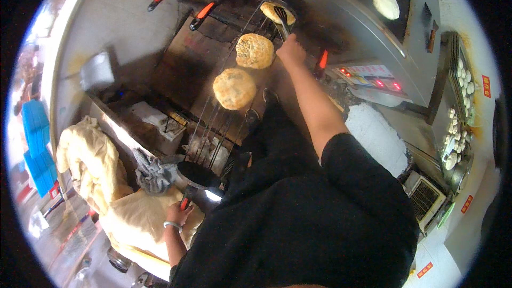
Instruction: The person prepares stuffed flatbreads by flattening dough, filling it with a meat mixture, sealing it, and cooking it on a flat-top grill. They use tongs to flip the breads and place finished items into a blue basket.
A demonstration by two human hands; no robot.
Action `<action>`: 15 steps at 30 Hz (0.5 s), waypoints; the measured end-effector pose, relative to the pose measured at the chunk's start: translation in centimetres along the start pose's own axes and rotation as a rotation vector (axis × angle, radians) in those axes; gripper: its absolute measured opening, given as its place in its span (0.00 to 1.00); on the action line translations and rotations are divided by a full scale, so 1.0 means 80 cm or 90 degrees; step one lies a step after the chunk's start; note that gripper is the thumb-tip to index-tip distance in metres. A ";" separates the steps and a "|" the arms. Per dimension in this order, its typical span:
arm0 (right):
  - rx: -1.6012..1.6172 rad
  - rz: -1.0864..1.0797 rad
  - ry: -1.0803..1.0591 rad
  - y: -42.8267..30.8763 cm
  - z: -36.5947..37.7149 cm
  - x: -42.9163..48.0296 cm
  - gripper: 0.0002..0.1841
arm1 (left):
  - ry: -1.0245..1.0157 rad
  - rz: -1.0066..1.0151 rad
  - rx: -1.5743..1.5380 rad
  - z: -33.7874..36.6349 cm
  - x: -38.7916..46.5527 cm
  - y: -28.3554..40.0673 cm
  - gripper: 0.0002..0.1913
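My right hand [292, 51] grips a slotted metal spatula [281, 16] with a black head. The spatula head rests against a browned flatbread [268, 11] at the far end of a long wire rack [205, 114]. Two more browned flatbreads lie along the rack, one with darker scorched spots [255, 51] and a rounder one [234, 89] nearer to me. Low on the left, my left hand [179, 213] holds the red-and-black handle of a small black frying pan [199, 174]. The pan's inside looks dark, with no food visible in it.
Orange-and-black handles [205, 11] stick out around the stove. At upper right, pale dough rounds [384, 2] lie on a dark griddle. Cream cloth [90, 156] and a grey rag [152, 174] sit at left. Trays of dough pieces [466, 84] stand right, past a panel with red digits [372, 80].
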State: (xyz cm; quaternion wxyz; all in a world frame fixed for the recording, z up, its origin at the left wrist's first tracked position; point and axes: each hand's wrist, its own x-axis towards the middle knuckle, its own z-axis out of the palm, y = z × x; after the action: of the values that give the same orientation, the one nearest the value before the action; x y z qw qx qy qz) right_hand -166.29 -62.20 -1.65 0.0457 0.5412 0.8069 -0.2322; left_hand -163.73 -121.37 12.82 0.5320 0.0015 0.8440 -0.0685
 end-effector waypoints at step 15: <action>1.028 0.249 -0.642 0.058 0.010 -0.031 0.25 | 0.031 0.091 -0.287 0.097 0.104 -0.135 0.23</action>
State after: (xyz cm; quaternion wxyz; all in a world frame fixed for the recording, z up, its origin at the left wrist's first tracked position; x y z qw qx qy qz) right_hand -161.24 -63.22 -3.08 0.0388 0.3707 0.1858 -0.9092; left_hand -161.20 -133.54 3.28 0.5017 -0.0561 0.8484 0.1593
